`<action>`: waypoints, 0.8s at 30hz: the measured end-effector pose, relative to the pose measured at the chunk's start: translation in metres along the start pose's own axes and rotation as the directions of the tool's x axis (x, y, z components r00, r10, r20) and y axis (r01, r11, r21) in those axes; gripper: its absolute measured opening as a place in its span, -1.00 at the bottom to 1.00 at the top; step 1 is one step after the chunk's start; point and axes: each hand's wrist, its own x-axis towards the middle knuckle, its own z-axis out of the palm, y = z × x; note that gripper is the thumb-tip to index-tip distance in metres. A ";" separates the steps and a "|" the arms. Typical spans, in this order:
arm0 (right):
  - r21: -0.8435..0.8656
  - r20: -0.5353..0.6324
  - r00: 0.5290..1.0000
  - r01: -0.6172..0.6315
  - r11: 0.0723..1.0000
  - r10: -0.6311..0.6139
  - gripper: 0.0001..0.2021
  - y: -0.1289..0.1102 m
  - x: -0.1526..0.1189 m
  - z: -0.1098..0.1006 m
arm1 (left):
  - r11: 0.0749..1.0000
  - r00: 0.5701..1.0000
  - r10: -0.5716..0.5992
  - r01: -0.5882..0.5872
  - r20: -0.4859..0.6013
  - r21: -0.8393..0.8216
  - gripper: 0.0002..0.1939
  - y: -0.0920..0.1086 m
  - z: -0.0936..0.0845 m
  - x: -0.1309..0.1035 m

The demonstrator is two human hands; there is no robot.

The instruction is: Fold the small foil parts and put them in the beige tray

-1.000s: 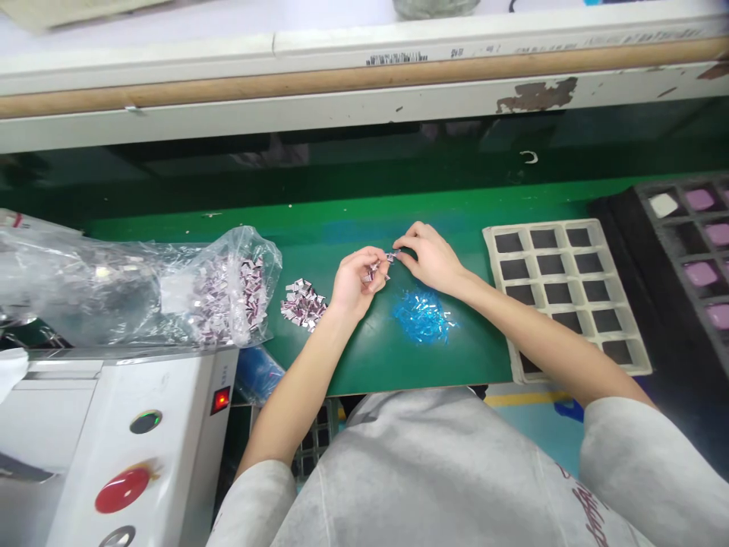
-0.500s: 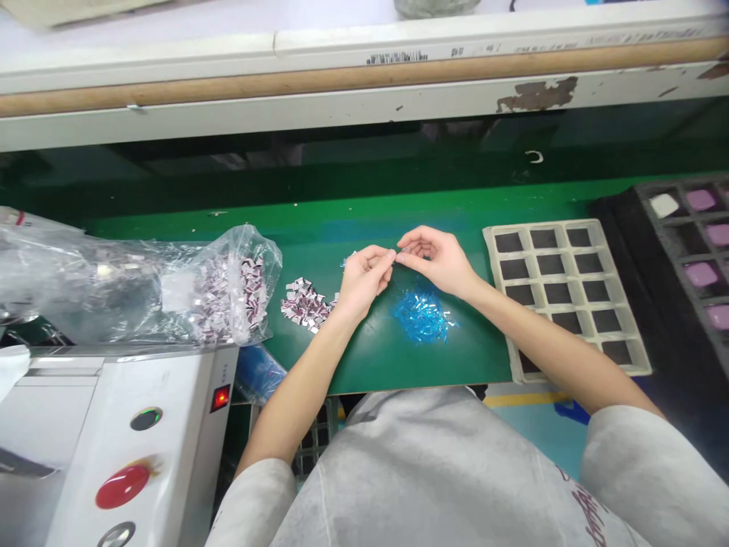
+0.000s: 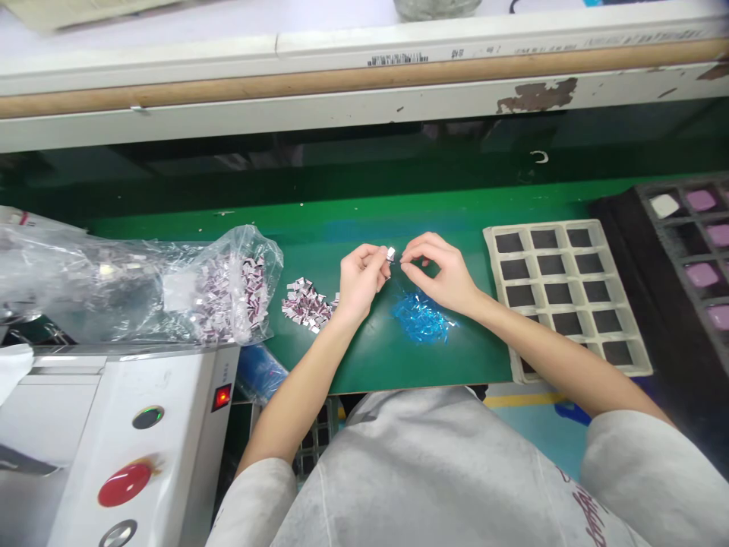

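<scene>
My left hand (image 3: 363,281) is closed, pinching a small silvery square piece (image 3: 390,254) between thumb and fingertips over the green mat. Just to its right, my right hand (image 3: 441,272) has thumb and index finger drawn together; whatever may be between them is too small to make out. A small gap separates the two hands' fingertips. Below my right hand lies a pile of thin, shiny blue strips (image 3: 424,317). Left of my left hand, a heap of small silver and dark-purple square pieces (image 3: 307,304) rests on the mat, partly behind my wrist.
At left, a clear plastic bag (image 3: 233,292) holds more of the square pieces, beside a white machine (image 3: 171,456) with a red button (image 3: 125,485). A pale compartment tray (image 3: 527,270) stands right, then a black tray (image 3: 672,243) with purple blocks. A white ledge (image 3: 319,99) runs behind.
My fingertips, which met before, have moved slightly apart. The silvery square piece now shows in my left hand's pinch.
</scene>
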 end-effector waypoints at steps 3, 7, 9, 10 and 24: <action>-0.181 0.081 0.993 -0.071 0.981 0.087 -0.86 0.015 0.003 0.001 | 0.994 0.998 -0.068 0.068 0.004 -0.080 -0.71 0.004 -0.003 0.003; -0.365 0.153 0.974 -0.100 0.926 0.165 -0.87 0.030 0.012 0.009 | 0.971 0.990 -0.139 0.144 0.036 -0.193 -0.79 0.010 -0.006 0.004; -0.362 0.151 0.976 -0.096 0.927 0.160 -0.83 0.031 0.018 0.015 | 0.958 0.986 -0.164 0.169 0.040 -0.232 -0.82 0.013 -0.006 0.004; -0.354 0.154 0.977 -0.088 0.931 0.150 -0.80 0.032 0.021 0.018 | 0.952 0.983 -0.176 0.181 0.042 -0.246 -0.83 0.014 -0.006 0.003; -0.275 0.204 0.976 -0.013 0.961 0.072 -0.88 0.030 0.017 0.011 | 0.993 0.997 -0.080 0.080 0.004 -0.081 -0.59 0.002 -0.003 0.004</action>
